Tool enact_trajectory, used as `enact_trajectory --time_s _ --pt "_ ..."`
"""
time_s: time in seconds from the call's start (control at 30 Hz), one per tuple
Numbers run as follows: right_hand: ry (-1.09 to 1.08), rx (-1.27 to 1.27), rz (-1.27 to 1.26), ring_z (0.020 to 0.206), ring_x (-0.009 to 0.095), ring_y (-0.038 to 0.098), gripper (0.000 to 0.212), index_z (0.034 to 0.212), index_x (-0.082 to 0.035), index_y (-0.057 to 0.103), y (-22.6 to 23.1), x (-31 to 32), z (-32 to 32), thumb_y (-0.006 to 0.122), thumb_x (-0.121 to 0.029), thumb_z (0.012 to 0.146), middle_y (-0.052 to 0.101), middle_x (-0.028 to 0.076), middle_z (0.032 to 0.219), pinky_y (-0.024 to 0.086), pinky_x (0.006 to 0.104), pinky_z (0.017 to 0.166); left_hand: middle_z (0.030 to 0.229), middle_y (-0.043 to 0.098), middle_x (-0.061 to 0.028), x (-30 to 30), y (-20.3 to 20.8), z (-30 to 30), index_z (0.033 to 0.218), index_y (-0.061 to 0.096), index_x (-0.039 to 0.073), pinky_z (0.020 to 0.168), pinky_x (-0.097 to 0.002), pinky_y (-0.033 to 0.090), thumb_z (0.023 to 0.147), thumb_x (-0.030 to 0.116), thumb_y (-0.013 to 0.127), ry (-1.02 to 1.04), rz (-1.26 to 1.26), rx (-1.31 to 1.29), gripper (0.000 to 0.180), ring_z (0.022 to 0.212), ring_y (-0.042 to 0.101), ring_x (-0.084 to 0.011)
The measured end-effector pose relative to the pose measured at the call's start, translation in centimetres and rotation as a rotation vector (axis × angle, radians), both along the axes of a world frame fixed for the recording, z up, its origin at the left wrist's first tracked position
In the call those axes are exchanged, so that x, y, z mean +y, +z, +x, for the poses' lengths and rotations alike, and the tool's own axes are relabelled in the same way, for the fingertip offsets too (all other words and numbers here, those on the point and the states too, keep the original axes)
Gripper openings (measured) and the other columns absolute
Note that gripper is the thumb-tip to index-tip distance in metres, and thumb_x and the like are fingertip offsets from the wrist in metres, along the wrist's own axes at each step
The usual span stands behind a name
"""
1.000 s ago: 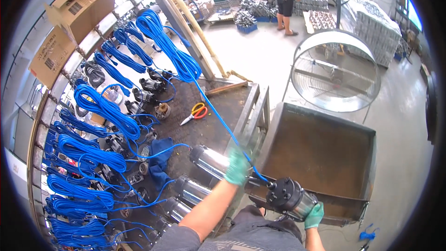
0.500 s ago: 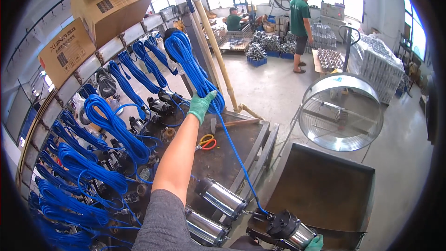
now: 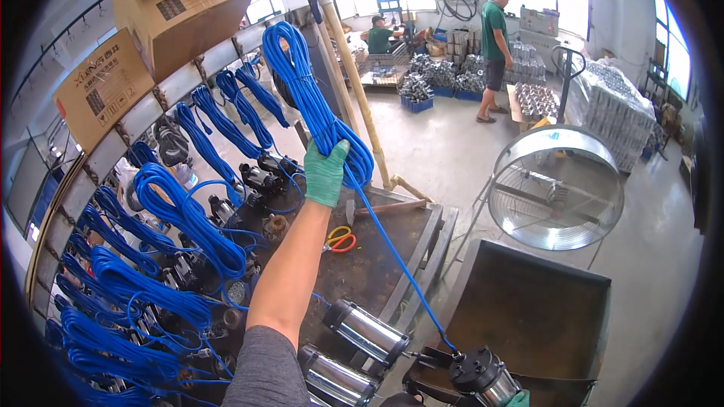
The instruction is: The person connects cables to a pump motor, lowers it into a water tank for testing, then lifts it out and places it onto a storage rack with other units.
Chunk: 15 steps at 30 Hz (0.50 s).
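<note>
My left hand (image 3: 326, 172), in a green glove, is closed round the lower part of a coil of blue cable (image 3: 302, 83) and holds it up over the workbench (image 3: 362, 256). From that coil one strand runs down to the black cap of a silver cylindrical pump motor (image 3: 486, 378) at the lower edge. My right hand (image 3: 518, 399), also gloved in green, grips the motor's lower end; most of this hand is cut off by the frame. Two more silver pump motors (image 3: 367, 332) (image 3: 337, 377) lie beside it on the left.
Several blue cable coils (image 3: 188, 218) hang along a rack at left, with dark motors below. Red-and-yellow scissors (image 3: 339, 240) and a hammer (image 3: 388, 208) lie on the bench. Cardboard boxes (image 3: 192, 15) stand above. A round fan (image 3: 554, 188) and a metal tray (image 3: 528, 309) are right; two people work beyond.
My left hand has lifted the cable coil a little and moved slightly right. The pump motor at my right hand has shifted a little right and down. The standing person has shifted right.
</note>
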State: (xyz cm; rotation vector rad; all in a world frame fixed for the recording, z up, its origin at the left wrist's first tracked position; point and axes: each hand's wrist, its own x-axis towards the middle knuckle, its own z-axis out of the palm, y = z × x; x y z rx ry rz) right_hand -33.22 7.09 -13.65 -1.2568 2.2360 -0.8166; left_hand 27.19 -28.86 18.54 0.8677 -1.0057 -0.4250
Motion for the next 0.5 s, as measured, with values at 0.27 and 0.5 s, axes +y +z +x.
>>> enact_trajectory --time_s 0.27,0.5 --pt "-0.032 0.073 0.155 0.092 0.045 0.060 0.045 0.105 0.001 0.064 -0.9 0.6 -0.2 0.040 -0.037 0.102 0.065 0.029 0.103 0.047 0.0504 0.082 0.094 0.064 0.0013 -2.6 -0.8 0.1 0.110 0.061 0.006 0.071 -0.0235 0.050 0.088 0.008 0.073 0.028 0.079 -0.116 0.025 0.078 0.058 -0.0066" --pt "-0.133 -0.129 0.065 0.109 0.037 0.060 0.052 0.129 0.009 0.054 -1.6 -0.1 0.2 0.041 -0.034 0.104 0.062 0.029 0.122 0.044 0.0426 0.098 0.097 0.070 -0.0038 6.8 4.0 -3.5 0.113 0.066 0.002 0.078 -0.0285 0.054 0.087 0.011 0.072 -0.150 0.203 -0.024 0.028 0.084 0.065 -0.0126"
